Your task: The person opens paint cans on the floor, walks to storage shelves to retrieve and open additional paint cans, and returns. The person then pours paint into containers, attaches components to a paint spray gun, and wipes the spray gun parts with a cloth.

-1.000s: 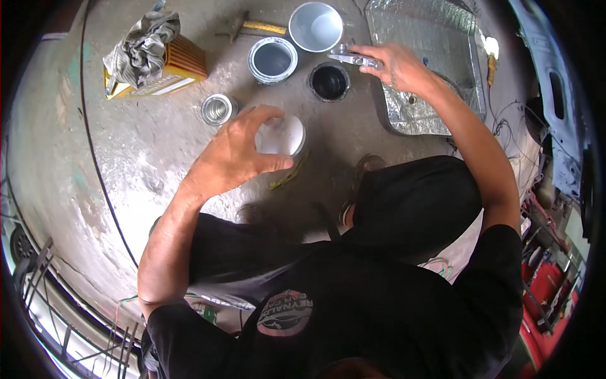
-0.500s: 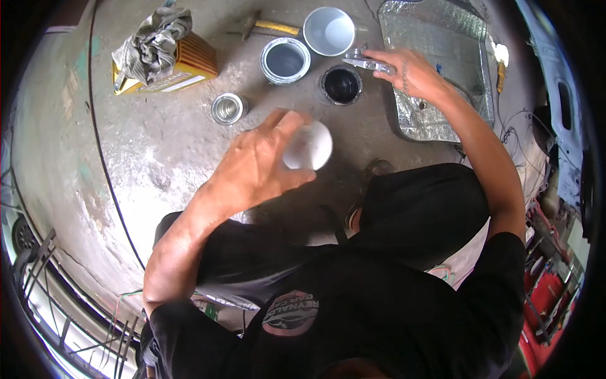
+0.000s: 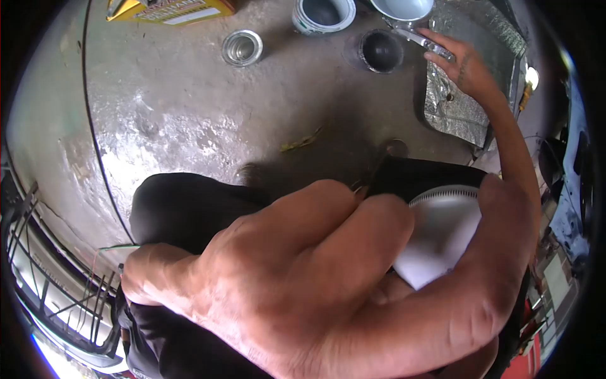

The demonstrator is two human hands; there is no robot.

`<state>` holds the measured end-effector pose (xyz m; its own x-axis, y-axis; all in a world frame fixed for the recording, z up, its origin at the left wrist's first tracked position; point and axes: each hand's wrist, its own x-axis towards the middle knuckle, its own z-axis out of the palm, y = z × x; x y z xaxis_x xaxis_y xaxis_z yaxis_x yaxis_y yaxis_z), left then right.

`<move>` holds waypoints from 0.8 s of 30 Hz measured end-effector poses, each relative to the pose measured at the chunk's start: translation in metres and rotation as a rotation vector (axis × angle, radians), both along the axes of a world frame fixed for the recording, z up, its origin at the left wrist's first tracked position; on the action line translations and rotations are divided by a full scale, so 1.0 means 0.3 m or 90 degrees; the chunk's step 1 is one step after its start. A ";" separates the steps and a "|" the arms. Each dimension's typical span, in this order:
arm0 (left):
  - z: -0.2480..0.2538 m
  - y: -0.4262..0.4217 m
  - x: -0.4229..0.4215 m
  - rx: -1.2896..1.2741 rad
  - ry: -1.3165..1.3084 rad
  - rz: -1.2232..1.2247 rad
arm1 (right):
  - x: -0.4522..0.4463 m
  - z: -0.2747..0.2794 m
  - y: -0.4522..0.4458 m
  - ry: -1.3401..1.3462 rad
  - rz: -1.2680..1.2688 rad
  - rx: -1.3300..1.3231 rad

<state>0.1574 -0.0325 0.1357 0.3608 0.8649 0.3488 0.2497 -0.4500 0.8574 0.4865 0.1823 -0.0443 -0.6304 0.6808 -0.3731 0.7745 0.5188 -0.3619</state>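
Close to the camera, my left hand (image 3: pixel 303 278) is wrapped round a white round plastic lid (image 3: pixel 435 252) with a ridged rim. The hand hides part of it, and its far side is out of sight. At the upper right, my right hand (image 3: pixel 459 62) grips a silver metal tool (image 3: pixel 424 43) shaped like a spray gun. That tool is beside a dark-lined can (image 3: pixel 380 52) and just below a pale grey tub (image 3: pixel 404 7), both on the floor.
An open paint can (image 3: pixel 324 14) and a small metal tin (image 3: pixel 242 48) stand on the concrete. A yellow rectangular can (image 3: pixel 173 11) is at the upper left. Silver foil sheeting (image 3: pixel 467 107) lies on the right, and a dark cable (image 3: pixel 90 120) runs along the left.
My left hand has come up from the floor towards the camera with the white lid. The view has shifted, so the cans appear higher. My right hand still grips the silver tool near the cans.
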 end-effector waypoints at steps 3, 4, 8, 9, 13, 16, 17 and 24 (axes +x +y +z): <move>-0.009 -0.005 0.000 -0.013 -0.012 0.008 | -0.056 0.043 -0.026 -0.010 -0.010 -0.005; -0.014 -0.004 0.004 -0.024 -0.015 0.010 | -0.054 0.072 -0.035 -0.015 -0.015 -0.001; -0.062 0.002 0.006 -0.078 0.029 0.024 | -0.046 0.034 -0.028 -0.026 -0.010 0.045; -0.096 0.002 0.007 -0.064 0.060 0.003 | -0.034 0.018 -0.028 -0.003 -0.002 0.070; -0.211 0.017 -0.003 -0.005 0.239 -0.124 | -0.045 0.045 -0.035 0.012 -0.013 0.084; -0.234 0.024 0.004 -0.063 0.291 -0.169 | -0.031 0.026 -0.015 0.046 -0.010 0.060; -0.234 0.025 0.005 -0.082 0.306 -0.185 | -0.027 0.023 -0.013 0.054 -0.008 0.055; -0.256 0.034 0.002 -0.114 0.294 -0.183 | -0.034 0.029 -0.020 -0.016 -0.016 0.061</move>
